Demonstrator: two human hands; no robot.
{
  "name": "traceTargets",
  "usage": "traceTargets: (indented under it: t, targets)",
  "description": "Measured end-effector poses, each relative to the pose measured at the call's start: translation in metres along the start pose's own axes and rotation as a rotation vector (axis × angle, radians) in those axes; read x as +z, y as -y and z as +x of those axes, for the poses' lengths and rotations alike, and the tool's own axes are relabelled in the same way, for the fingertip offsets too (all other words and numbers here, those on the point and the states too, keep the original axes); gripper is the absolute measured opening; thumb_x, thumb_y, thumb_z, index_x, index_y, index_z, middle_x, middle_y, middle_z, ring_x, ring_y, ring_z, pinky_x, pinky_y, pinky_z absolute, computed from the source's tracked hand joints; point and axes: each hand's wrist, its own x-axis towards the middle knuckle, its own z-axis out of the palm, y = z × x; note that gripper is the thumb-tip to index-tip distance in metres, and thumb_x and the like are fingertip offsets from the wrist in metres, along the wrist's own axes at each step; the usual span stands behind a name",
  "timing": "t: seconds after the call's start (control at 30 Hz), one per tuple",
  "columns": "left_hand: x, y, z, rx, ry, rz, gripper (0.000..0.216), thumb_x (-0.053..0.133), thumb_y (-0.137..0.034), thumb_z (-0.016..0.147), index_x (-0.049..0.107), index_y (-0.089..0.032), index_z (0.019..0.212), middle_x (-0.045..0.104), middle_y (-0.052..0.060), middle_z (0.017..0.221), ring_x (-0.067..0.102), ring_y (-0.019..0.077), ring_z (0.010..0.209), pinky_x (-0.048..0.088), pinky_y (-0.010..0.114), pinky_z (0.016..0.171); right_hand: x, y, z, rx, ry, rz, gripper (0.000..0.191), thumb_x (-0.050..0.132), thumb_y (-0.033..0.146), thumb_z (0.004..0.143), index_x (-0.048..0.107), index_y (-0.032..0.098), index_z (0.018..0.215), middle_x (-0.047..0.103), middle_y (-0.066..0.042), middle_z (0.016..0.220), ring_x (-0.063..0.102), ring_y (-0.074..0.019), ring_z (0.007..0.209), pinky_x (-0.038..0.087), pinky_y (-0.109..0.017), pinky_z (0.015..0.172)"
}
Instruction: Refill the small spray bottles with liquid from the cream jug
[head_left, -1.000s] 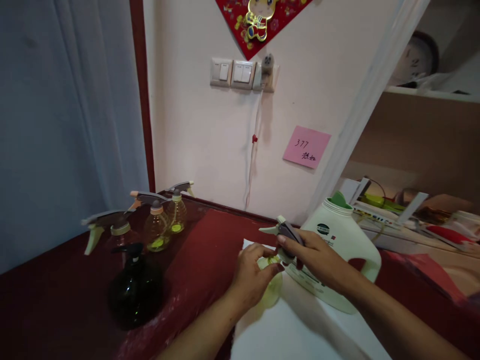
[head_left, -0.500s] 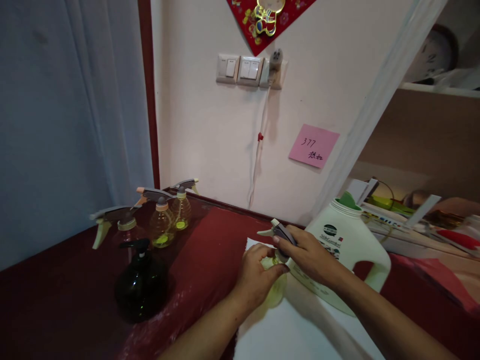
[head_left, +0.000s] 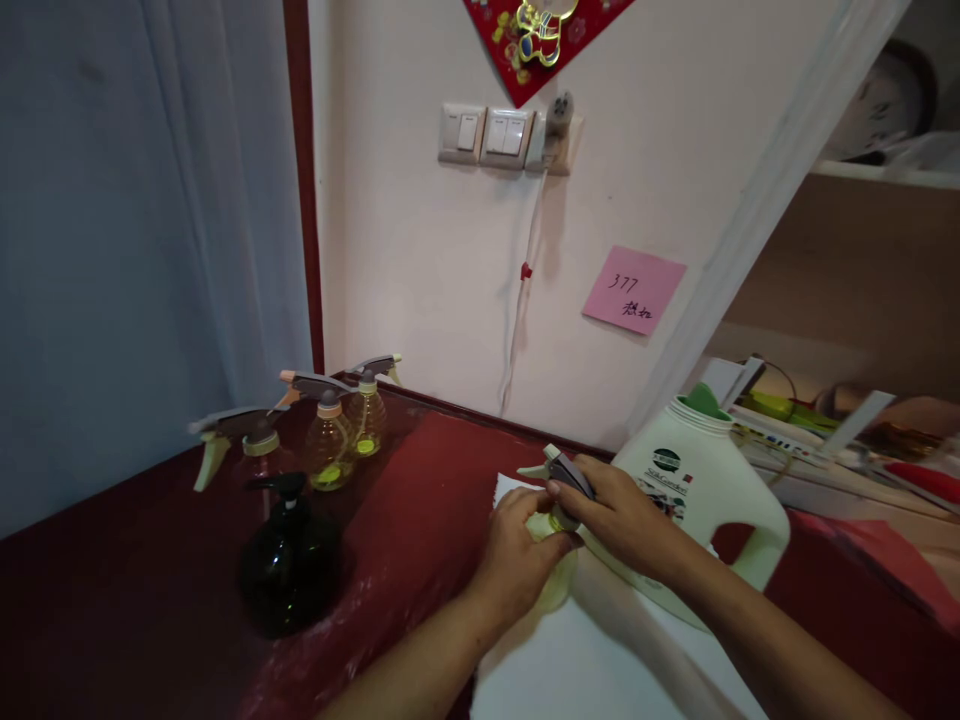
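A small yellowish spray bottle [head_left: 556,585] stands on a white sheet [head_left: 600,660], partly hidden by my hands. My left hand [head_left: 514,550] wraps round the bottle just below its neck. My right hand [head_left: 611,505] is closed on the grey trigger head [head_left: 570,475], whose pale trigger points left. Right behind my right hand stands a large pale green jug [head_left: 675,490] with a printed label and a green piece in its open neck.
On the left of the dark red table [head_left: 405,520] are a black pump bottle [head_left: 289,565] and three spray bottles, one with a peach collar [head_left: 330,440]. A cluttered shelf [head_left: 840,430] lies right. A plugged cord [head_left: 517,330] hangs down the wall.
The view has shifted slightly, so the scene sits a little to the right. Both hands keep their hold on the spray bottle, with only slight finger movement.
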Motion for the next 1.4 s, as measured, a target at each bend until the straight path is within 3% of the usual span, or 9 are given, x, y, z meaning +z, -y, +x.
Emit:
traceTargets:
  t: [0.83,1.0,1.17,1.4]
  targets:
    - [0.002,0.003,0.001,-0.027,-0.008,-0.036,0.028,0.08,-0.012,0.07,0.071,-0.015,0.096,0.071,0.008,0.104,0.062,0.0261,0.099,0.045,0.037,0.088,0.006,0.003,0.007,0.04,0.043,-0.059,0.032,0.048,0.046,0.095,0.064,0.022,0.08,0.066,-0.004,0.082,0.061,-0.0235,0.077,0.04,-0.035,0.069]
    - [0.0,0.005,-0.002,-0.016,0.0,-0.059,0.043,0.084,-0.017,0.068,0.069,-0.018,0.108,0.072,0.008,0.11,0.063,0.0265,0.103,0.046,0.038,0.092,0.008,0.0,0.006,0.029,0.04,-0.012,0.036,0.045,0.048,0.097,0.067,0.022,0.085,0.07,-0.005,0.088,0.063,-0.0242,0.083,0.043,-0.036,0.074]
    - [0.0,0.007,-0.005,0.013,-0.003,-0.074,0.032,0.076,-0.022,0.078,0.067,-0.019,0.108,0.072,0.008,0.112,0.063,0.0268,0.107,0.046,0.039,0.095,0.013,-0.002,0.006,0.036,0.029,0.028,0.034,0.048,0.046,0.097,0.07,0.021,0.088,0.071,-0.005,0.089,0.064,-0.0247,0.084,0.045,-0.037,0.077]
    - [0.0,0.007,-0.009,0.021,-0.041,-0.07,0.032,0.075,-0.029,0.083,0.058,-0.019,0.109,0.069,0.009,0.112,0.062,0.0253,0.106,0.045,0.038,0.093,0.009,0.002,0.001,0.032,0.035,0.154,0.032,0.054,0.048,0.095,0.072,0.023,0.091,0.071,-0.004,0.089,0.064,-0.0243,0.084,0.049,-0.036,0.076]
